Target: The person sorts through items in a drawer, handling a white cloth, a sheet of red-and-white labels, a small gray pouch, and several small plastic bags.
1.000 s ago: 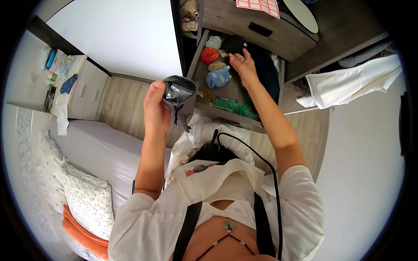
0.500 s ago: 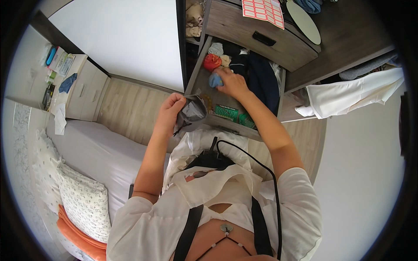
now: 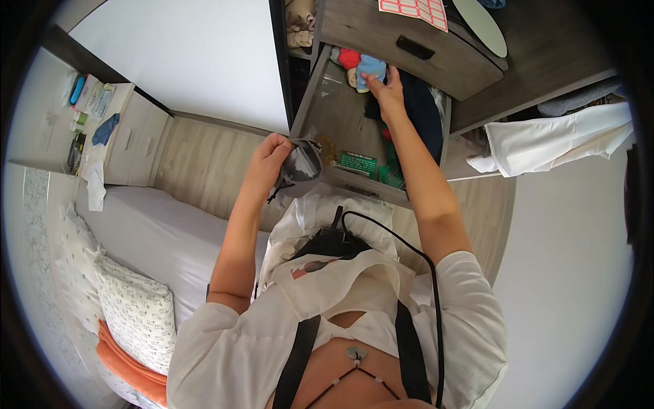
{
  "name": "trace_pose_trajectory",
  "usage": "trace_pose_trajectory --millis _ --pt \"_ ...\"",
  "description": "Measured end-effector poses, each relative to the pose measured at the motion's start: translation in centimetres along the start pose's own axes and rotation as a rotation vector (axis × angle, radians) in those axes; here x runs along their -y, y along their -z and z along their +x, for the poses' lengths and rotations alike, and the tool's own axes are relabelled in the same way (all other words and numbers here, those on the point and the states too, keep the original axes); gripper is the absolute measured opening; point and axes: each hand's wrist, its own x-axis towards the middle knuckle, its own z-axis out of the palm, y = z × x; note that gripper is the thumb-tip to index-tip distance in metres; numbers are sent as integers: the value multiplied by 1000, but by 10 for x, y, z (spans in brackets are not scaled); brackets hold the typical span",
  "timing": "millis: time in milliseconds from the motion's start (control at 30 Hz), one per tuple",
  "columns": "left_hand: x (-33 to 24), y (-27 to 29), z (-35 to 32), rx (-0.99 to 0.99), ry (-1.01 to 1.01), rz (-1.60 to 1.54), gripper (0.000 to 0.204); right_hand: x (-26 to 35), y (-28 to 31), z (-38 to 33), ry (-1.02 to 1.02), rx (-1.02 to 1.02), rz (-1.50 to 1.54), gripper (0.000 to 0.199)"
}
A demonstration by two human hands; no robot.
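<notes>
In my left hand [image 3: 267,160], closed at its rim, hangs a small grey drawstring pouch [image 3: 300,169] with its mouth apart, by the drawer's front left corner. My right hand [image 3: 387,92] reaches to the back of the pulled-out wooden drawer [image 3: 315,95]. Its fingers are closed on a light blue cloth bundle [image 3: 371,69], which lies against a red bundle [image 3: 349,58] and a beige one [image 3: 352,77]. Dark folded clothing [image 3: 429,123] fills the drawer's right side. Near the front lie a green card [image 3: 357,163], a green mesh-like item [image 3: 390,172] and yellowish beads [image 3: 329,148].
Above hangs another drawer front [image 3: 381,37] with a black handle, a red-and-white label sheet [image 3: 419,12] over it. White cloth [image 3: 558,140] drapes from a shelf at right. On the left stand a bed [image 3: 157,225] and a low cabinet [image 3: 139,146].
My right hand has carried the light blue bundle farther back in the drawer, beside the red one. My left hand stays nearly in place with the pouch.
</notes>
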Motion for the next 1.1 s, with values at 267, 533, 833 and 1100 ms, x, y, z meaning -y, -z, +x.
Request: trace_pose_trajectory --millis 267,533,833,1100 --pt "-5 2 -7 7 10 30 12 -17 0 7 306 -38 -352 56" --pt "-7 0 -15 -16 25 35 12 -1 7 11 585 152 -1718 40" --pt "-3 7 -26 -148 26 -431 10 -3 -35 -24 719 360 -1392 14" --pt "-26 23 -39 -224 -121 -435 10 -46 -49 0 248 278 -1364 37"
